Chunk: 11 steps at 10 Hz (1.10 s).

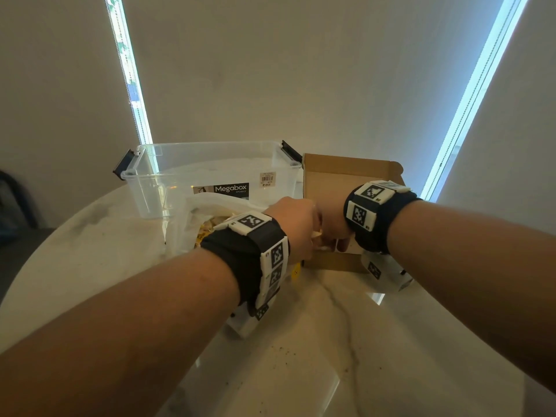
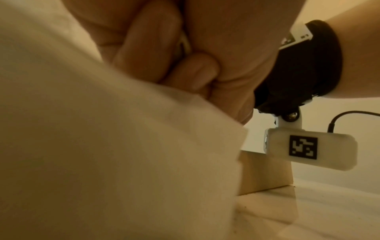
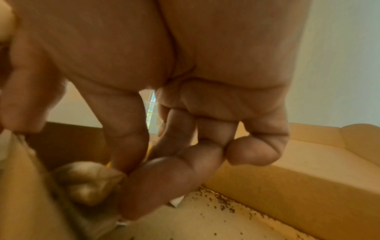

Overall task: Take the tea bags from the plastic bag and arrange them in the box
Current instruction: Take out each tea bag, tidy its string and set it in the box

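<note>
A pale marble table (image 1: 346,341) is seen before a cream wall, with strips of daylight showing at either side. At the left, a clear storage tub (image 1: 168,176) labelled Megabox is set at the far edge, and a plastic bag (image 1: 192,224) holding tea bags (image 1: 210,228) lies just in front of it. The left hand (image 1: 296,224) is curled, with a pale tea bag pinched at its fingertips over the near-left corner of the cardboard box (image 1: 331,182). The right hand (image 1: 332,224) is lowered into the box, thumb and forefinger pinched on a crumpled tea bag (image 3: 88,181). Dark specks are scattered on the box floor.
</note>
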Motion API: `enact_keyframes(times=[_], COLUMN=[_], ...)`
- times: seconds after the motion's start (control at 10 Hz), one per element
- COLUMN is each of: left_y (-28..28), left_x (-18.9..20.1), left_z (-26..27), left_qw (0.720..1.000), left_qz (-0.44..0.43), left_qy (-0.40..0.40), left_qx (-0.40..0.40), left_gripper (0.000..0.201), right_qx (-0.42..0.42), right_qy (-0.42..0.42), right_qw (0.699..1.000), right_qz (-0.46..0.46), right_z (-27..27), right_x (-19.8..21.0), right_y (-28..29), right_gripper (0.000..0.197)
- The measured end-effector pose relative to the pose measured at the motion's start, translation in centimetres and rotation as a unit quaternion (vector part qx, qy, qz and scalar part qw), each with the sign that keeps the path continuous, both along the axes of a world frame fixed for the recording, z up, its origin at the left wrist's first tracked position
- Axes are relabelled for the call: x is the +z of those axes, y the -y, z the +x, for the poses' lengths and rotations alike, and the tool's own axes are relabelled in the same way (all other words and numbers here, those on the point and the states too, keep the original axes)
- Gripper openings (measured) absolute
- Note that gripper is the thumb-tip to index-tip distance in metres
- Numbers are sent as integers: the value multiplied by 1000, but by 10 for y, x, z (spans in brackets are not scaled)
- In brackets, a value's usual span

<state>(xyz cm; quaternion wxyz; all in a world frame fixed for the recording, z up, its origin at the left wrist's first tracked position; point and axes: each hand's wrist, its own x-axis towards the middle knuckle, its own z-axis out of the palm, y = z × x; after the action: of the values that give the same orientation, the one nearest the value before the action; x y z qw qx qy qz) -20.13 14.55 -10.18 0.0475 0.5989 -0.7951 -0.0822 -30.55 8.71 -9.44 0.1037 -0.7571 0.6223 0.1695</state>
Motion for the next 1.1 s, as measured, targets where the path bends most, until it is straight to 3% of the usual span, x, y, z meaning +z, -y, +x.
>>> enact_keyframes(times=[0.1,0.2,0.3,0.4,0.5,0.8,1.1], left_y=[0,1,2,2,3,-2,-3], left_x=[0,-3,-3,-4,-5,-4,-3], left_z=[0,0,2,4,3,1,0], left_qw=[1000,1000,1000,999,999,999,999], left_qz=[3,5,-8,0,-4,-6,-6], left_qy=[-6,-7,-29,-37,-41,-41,-40], left_qx=[-4,-1,1,8,7,6,0], left_gripper=[31,30,26,30,27,21,22], right_qx=[7,-54,-54,-38,30,69,47], right_qy=[4,54,63,75,56,-64,-43], right_qw=[1000,996,996,996,996,993,995], right_qz=[-13,42,37,27,55,71,82], right_z=[-1,-9,-14,-15,-12,-4,-9], right_x=[-3,-5,7,19,25,17,14], right_y=[2,20,21,16,-2,-24,-26], right_gripper=[29,9,14,14,10,35,37])
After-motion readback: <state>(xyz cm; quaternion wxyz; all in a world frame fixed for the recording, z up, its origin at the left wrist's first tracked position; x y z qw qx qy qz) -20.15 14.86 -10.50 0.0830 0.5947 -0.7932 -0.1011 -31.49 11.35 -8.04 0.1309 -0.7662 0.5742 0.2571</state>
